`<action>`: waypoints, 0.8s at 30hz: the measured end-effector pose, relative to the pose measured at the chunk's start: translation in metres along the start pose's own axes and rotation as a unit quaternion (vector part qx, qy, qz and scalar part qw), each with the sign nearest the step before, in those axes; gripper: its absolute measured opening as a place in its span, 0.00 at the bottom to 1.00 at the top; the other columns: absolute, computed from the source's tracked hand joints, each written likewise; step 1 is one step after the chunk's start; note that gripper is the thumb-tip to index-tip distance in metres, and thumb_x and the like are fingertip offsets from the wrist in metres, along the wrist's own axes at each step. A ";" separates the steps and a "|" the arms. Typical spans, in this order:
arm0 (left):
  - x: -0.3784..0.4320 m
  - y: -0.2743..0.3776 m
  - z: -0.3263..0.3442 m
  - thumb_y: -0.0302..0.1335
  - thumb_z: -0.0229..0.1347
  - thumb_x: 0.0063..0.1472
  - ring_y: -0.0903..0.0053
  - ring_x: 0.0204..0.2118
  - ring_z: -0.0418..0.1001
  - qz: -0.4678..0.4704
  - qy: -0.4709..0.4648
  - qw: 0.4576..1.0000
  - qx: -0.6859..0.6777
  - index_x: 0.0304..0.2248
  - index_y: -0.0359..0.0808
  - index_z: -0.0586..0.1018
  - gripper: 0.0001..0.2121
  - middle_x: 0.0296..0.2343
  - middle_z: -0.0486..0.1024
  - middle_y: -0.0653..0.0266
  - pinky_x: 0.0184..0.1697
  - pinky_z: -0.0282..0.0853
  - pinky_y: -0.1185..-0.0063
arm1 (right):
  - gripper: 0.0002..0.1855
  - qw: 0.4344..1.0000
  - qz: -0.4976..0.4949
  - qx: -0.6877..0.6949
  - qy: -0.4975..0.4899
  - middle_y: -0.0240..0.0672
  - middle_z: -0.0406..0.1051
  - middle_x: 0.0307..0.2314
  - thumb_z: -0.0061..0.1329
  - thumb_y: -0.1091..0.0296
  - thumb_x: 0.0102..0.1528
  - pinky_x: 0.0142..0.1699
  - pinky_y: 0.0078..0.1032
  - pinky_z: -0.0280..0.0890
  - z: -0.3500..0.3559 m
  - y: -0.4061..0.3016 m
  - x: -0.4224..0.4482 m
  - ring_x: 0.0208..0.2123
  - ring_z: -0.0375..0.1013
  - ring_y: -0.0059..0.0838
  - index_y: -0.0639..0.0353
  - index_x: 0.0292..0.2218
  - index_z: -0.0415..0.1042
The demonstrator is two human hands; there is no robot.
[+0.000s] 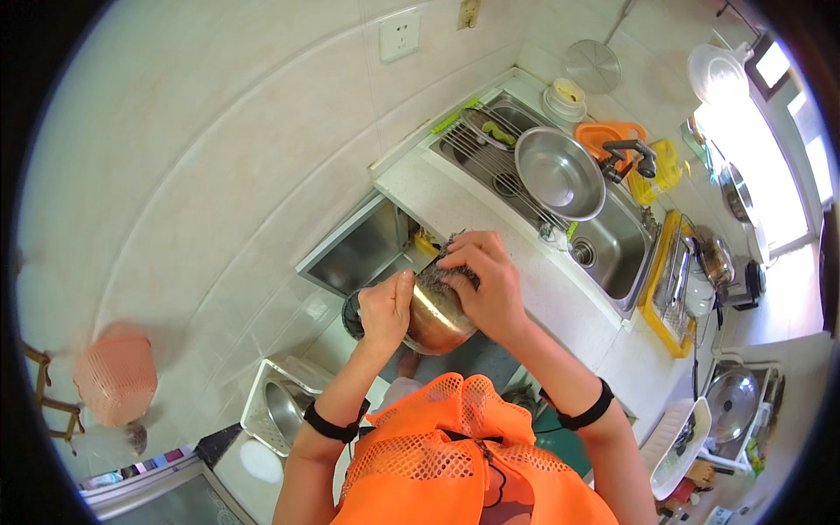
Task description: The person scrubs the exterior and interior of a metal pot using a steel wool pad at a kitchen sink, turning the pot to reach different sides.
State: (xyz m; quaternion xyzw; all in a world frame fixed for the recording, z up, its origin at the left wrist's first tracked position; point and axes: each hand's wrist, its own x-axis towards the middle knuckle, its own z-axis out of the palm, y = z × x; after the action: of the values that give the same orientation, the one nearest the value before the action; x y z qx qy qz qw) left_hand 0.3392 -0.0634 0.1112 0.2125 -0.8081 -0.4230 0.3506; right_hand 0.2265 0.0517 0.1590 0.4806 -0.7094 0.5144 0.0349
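Observation:
A shiny rounded metal pot or bowl is held up in front of my body, tilted. My left hand grips it at its left edge, thumb up along the side. In my right hand is a grey steel-wool scrubber, pressed against the pot's upper outer surface. The fingers partly cover the scrubber. Which part of the rim the left hand holds is hidden.
A steel basin rests on a roll-up drying rack over the double sink. Beyond stand a faucet and a yellow jug. The counter edge and an open cabinet door lie close to my hands.

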 end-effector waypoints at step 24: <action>0.054 -0.007 -0.010 0.39 0.51 0.58 0.76 0.15 0.53 -0.030 -0.059 0.998 -0.015 0.18 0.29 0.70 0.20 0.11 0.58 0.60 0.18 0.54 0.78 | 0.11 0.976 0.197 -0.046 0.074 0.41 0.67 0.30 0.54 0.77 0.41 0.40 0.30 0.62 -0.010 0.031 0.011 0.34 0.68 0.41 0.60 0.31 0.71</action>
State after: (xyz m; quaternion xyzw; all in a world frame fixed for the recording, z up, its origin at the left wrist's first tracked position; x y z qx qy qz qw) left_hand 0.3112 -0.1077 0.1305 0.2057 -0.8142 -0.4575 0.2925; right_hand 0.1943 0.0521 0.1481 0.2899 -0.8088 0.5116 0.0073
